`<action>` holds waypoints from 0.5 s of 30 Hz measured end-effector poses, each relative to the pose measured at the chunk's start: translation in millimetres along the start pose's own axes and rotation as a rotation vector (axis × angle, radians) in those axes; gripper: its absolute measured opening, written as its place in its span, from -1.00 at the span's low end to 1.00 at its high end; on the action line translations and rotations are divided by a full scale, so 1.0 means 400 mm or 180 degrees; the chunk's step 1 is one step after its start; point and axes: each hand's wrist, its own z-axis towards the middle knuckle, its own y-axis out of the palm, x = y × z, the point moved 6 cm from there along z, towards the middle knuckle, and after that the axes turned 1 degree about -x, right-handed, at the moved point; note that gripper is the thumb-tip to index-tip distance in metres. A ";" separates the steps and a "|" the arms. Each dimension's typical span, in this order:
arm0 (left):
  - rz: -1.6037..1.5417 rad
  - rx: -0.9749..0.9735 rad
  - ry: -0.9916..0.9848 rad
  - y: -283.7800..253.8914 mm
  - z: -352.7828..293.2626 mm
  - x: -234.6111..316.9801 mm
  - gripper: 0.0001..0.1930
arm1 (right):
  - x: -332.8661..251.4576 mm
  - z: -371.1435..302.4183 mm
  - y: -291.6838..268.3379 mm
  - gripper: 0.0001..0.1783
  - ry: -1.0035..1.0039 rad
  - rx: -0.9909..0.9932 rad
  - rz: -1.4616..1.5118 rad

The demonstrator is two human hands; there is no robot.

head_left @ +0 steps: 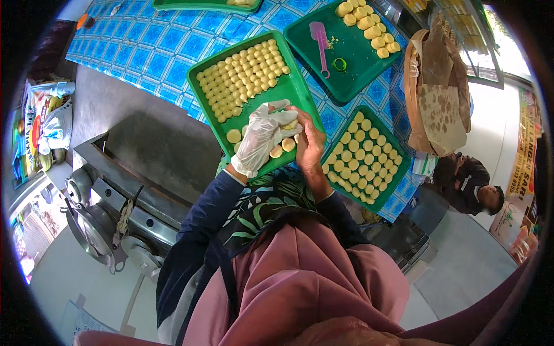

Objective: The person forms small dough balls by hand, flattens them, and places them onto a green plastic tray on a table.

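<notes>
"Dough (290, 124), I think! Where is it?"

"Up over the near part of the green tray (283, 95), between two hands."

"Whose fingers have it?"

"Both hands seem to. The left hand (266, 132) wears a thin white glove (253, 151), and its fingers bend around the dough. The right hand (311, 138) is bare and curls in from the other side. Some of its fingertips hide, so I can't tell how hard it squeezes."

"What step is that?"

"Shaping, I'd guess. Little balls (242, 72) sit in rows at the far end of that tray, and bigger rounds (234, 135) lie by the hands."

"What does the next move need?"

"Soft fingers, I think, to make it smooth with no squashing. Then a spot with room, so it won't stick to the others."

"What's farther out?"

"On the right, a second tray (390, 187) has round cakes (369, 158) in rows. Beyond, a darker tray (358, 63) holds fat cakes (378, 32), a pink scraper (318, 43) and a green ring (339, 64). Blue checked cloth (150, 57) lies under them."
</notes>
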 end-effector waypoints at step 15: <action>-0.0906 -0.0198 -0.0080 0.017 -0.010 -0.006 -0.72 | -0.097 0.003 0.013 -0.60 -0.1254 0.0028 -0.2885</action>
